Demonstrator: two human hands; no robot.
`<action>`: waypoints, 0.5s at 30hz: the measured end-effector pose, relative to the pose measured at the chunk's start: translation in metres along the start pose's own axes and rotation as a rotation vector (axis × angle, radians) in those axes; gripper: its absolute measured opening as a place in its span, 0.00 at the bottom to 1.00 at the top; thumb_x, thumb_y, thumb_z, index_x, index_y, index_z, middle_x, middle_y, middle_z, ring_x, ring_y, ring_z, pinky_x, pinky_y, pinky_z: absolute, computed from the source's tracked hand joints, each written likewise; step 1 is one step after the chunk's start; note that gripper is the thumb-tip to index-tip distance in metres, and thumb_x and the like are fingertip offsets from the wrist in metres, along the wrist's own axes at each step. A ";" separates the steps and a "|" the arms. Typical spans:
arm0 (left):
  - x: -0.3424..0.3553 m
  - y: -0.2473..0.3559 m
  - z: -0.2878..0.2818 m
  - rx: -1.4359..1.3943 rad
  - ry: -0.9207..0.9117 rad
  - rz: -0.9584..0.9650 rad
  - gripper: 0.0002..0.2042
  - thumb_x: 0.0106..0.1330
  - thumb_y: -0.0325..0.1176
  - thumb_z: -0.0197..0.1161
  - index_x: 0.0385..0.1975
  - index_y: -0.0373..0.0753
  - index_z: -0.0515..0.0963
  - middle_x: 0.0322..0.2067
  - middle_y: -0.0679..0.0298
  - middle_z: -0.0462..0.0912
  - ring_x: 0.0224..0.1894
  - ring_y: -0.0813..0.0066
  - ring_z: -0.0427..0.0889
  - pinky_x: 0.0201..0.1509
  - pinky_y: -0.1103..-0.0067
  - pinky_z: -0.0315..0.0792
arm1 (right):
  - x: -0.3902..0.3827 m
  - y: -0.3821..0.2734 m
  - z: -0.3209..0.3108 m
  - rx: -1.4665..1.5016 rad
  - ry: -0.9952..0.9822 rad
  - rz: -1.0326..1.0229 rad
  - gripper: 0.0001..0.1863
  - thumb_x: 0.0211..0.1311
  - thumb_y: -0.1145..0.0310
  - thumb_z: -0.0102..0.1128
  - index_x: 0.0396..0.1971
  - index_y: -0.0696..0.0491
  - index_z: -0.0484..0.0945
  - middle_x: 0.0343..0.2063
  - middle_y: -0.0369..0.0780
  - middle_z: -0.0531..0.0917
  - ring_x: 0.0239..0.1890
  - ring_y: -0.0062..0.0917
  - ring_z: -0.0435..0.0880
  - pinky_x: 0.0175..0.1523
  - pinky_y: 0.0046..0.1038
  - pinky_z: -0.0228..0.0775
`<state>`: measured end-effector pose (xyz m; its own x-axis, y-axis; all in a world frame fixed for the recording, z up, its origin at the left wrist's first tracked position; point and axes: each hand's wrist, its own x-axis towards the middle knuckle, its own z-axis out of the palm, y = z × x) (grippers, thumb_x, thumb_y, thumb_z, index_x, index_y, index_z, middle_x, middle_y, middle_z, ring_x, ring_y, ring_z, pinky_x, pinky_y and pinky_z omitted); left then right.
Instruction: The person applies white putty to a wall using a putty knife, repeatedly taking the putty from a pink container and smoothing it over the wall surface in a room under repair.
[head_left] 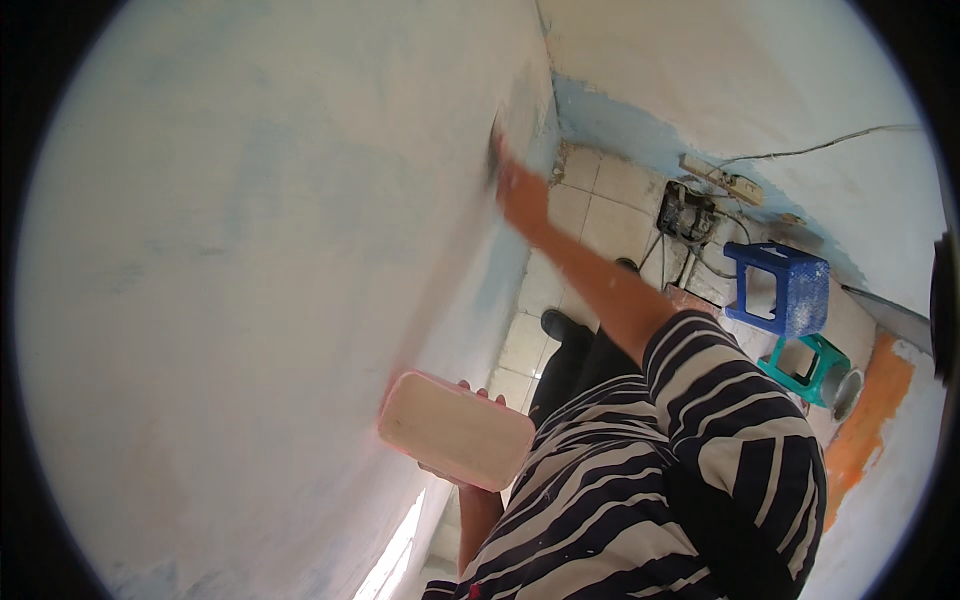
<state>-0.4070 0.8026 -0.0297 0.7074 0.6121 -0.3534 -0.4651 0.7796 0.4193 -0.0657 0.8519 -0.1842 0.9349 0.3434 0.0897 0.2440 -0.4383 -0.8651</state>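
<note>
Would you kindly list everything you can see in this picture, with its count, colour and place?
wall: one, whitish with faint blue patches, filling the left side
tub: one, pink rectangular, filled with pale paste, beside the wall
floor tiles: many, off-white, along the wall's foot
blue stool: one, blue plastic, on the floor at right
green stool: one, green, next to the blue one
cables: several, dark, running along the far wall
shoes: dark, on the tiles
striped shirt: one, black and white
left hand: holds the tub
right hand: pressed to the wall; its tool is blurred
</note>
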 end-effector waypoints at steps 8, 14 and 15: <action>-0.008 0.010 -0.010 -0.003 0.065 0.014 0.39 0.60 0.62 0.57 0.67 0.46 0.57 0.65 0.60 0.60 0.63 0.52 0.66 0.70 0.50 0.55 | -0.078 0.041 -0.014 0.189 -0.110 0.106 0.15 0.70 0.62 0.48 0.41 0.57 0.80 0.21 0.44 0.81 0.26 0.29 0.82 0.34 0.32 0.73; -0.006 -0.006 -0.004 -0.019 0.008 -0.020 0.43 0.57 0.66 0.58 0.68 0.46 0.56 0.65 0.57 0.60 0.63 0.51 0.65 0.69 0.49 0.56 | 0.012 0.037 0.011 -0.040 0.298 -0.196 0.20 0.68 0.67 0.44 0.58 0.49 0.72 0.16 0.48 0.78 0.16 0.40 0.76 0.24 0.38 0.68; -0.013 0.010 -0.009 -0.020 0.005 0.041 0.46 0.54 0.69 0.58 0.68 0.46 0.54 0.64 0.54 0.60 0.64 0.49 0.65 0.69 0.49 0.56 | -0.045 -0.029 0.022 0.017 -0.094 0.081 0.25 0.66 0.72 0.44 0.63 0.42 0.67 0.29 0.51 0.82 0.28 0.46 0.82 0.34 0.39 0.75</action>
<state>-0.4252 0.8032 -0.0284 0.6848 0.6445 -0.3401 -0.5047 0.7562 0.4165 -0.1207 0.8673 -0.1736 0.9229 0.3842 -0.0264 0.1639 -0.4538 -0.8759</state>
